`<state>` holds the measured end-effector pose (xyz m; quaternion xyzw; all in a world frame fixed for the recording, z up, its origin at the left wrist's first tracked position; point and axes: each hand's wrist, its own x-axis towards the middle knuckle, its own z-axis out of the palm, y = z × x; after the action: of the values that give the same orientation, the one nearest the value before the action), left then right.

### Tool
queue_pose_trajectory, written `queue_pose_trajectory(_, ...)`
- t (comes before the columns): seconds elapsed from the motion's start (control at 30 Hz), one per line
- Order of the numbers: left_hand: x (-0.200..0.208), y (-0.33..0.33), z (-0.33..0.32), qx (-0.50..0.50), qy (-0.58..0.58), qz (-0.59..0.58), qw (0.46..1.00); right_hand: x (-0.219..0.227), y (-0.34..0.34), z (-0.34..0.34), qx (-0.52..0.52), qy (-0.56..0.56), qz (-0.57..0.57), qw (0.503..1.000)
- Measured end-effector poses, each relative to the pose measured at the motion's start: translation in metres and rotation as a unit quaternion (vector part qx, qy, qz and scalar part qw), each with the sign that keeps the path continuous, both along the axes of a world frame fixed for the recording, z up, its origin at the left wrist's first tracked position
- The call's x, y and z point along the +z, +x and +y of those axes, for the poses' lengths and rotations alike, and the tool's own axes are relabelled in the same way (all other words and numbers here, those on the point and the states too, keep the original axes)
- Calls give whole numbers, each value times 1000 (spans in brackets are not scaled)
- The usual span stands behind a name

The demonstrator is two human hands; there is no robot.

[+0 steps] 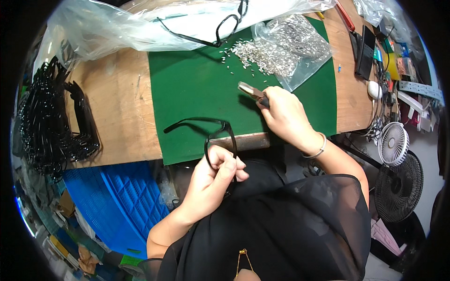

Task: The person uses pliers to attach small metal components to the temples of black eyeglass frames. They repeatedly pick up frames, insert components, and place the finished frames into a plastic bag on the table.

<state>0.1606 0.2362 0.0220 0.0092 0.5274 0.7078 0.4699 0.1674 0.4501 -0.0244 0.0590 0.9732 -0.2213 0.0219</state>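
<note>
My left hand [210, 183] is closed on a black eyeglass frame [227, 126] at the table's front edge, one temple stretching left over the green mat [190, 89]. My right hand [287, 112] grips a pair of pliers [251, 90], jaws pointing up and left above the mat; the fingers hide most of the handles. Beyond the pliers lies a loose heap of tiny silvery metal pieces [255, 57], spilling from a clear plastic bag [304, 44]. Another black eyeglass frame [218, 37] rests at the back, against white plastic sheeting [112, 33].
Many black eyeglass frames [44, 117] are heaped on the table's left. A blue plastic crate [117, 206] stands below. At the right are a phone [365, 51], red-handled tool [345, 16], cables, a white fan [393, 143] and a black fan [398, 187].
</note>
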Motion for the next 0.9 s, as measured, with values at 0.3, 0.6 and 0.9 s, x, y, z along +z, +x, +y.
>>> queue_pose_trajectory(0.3,3,21,18,97,-13,148,984,57,19,-41,-61,-512,-47,855)
queue_pose_trajectory(0.6,8,24,24,81,-40,182,979,57,18,-48,-150,-675,-81,718)
queue_pose_trajectory(0.9,32,8,0,44,37,10,998,64,21,-39,-48,-615,-54,786)
